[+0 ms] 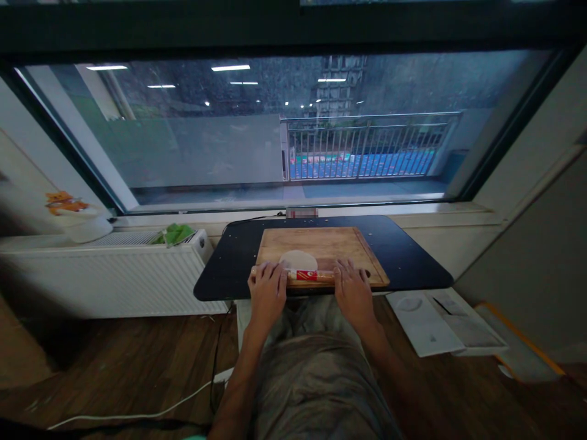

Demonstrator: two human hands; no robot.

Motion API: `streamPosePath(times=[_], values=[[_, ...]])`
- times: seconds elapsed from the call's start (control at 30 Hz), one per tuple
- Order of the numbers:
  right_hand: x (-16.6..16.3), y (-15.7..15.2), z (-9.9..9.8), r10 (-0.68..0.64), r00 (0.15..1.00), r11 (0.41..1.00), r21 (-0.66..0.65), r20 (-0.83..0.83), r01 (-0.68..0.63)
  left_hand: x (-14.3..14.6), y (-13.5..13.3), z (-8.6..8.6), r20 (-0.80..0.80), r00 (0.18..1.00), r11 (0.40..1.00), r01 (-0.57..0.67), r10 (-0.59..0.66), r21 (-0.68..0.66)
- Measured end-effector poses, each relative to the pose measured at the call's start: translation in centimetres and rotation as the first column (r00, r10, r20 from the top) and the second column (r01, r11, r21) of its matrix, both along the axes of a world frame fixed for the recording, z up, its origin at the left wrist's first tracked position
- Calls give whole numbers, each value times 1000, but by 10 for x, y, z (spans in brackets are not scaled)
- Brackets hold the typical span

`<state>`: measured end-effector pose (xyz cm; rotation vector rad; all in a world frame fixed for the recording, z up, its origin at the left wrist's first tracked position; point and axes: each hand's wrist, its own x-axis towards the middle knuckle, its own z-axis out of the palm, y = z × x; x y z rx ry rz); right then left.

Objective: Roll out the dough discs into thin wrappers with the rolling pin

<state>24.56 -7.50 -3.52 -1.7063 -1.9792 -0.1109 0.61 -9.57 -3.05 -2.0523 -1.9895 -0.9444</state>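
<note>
A wooden cutting board (334,241) lies on a small black table (403,256) under a wide window. A pale flat round of dough (298,259) rests on the board near its front edge. Across the dough's near side lies a rolling pin (308,275) with a red band around its middle. My left hand (267,288) presses palm-down on the pin's left end. My right hand (352,287) presses on its right end. Both hands' fingers are laid over the pin rather than wrapped around it.
A white radiator (105,275) stands to the left, with a green item (174,234) and a white object bearing an orange figure (76,217) on top. White papers (435,324) lie on the wooden floor at right. A white cable (137,415) runs over the floor.
</note>
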Motion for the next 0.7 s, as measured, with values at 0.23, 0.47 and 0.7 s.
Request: streamPosePath(times=[0.23, 0.47, 0.7], values=[[-6, 14, 3, -6, 999, 1000, -7, -31, 6, 1, -1, -2, -13, 1000, 1000, -18, 18, 4], [-11, 37, 13, -12, 998, 999, -33, -62, 10, -1, 6, -1, -55, 998, 1000, -23, 23, -5], [-9, 32, 5, 1, 994, 1000, 12, -107, 1, -1, 0, -4, -42, 999, 1000, -22, 23, 21]])
